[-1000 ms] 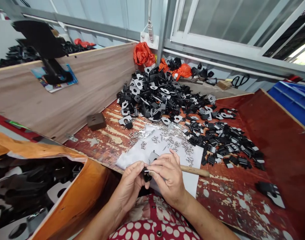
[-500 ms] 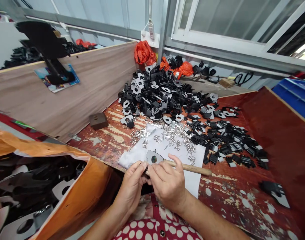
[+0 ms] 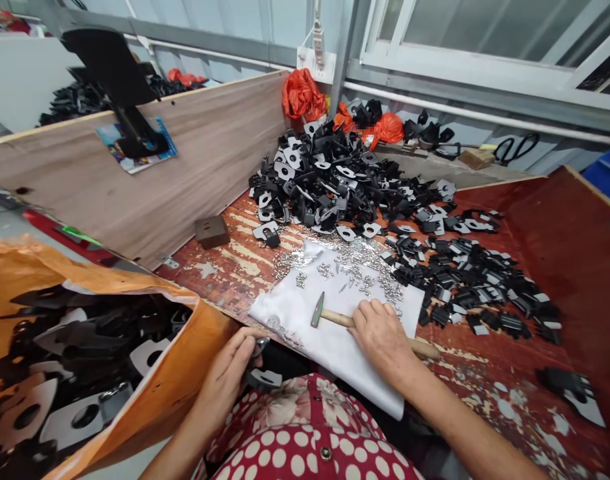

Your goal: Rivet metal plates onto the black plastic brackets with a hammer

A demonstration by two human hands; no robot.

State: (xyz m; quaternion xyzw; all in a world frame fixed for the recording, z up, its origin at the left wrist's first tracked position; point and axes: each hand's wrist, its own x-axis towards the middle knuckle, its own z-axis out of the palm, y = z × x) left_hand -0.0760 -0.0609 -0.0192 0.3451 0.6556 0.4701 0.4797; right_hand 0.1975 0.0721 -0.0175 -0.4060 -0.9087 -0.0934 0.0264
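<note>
My left hand (image 3: 235, 363) is closed on a black-and-grey plastic part (image 3: 266, 379), low at the table's front edge and just above my lap. Its fingers hide much of the part. My right hand (image 3: 382, 337) is wrapped over the wooden handle of a hammer (image 3: 337, 318), which lies across a white cloth (image 3: 289, 307). The hammer's head points left, and the handle's end sticks out to the right of my hand. Small shiny metal pins (image 3: 355, 260) are scattered over the far part of the cloth.
Behind the pins rises a heap of black-and-grey parts (image 3: 329, 180); smaller black pieces (image 3: 465, 287) spread to the right. An orange sack (image 3: 205, 333) of similar parts stands at the left. A dark block (image 3: 212, 232) sits near the wooden side panel (image 3: 195, 147).
My hands have moved apart. The left went down and left with the plastic part; the right moved right onto the hammer handle. The hammer's head is now uncovered. The view has shifted slightly.
</note>
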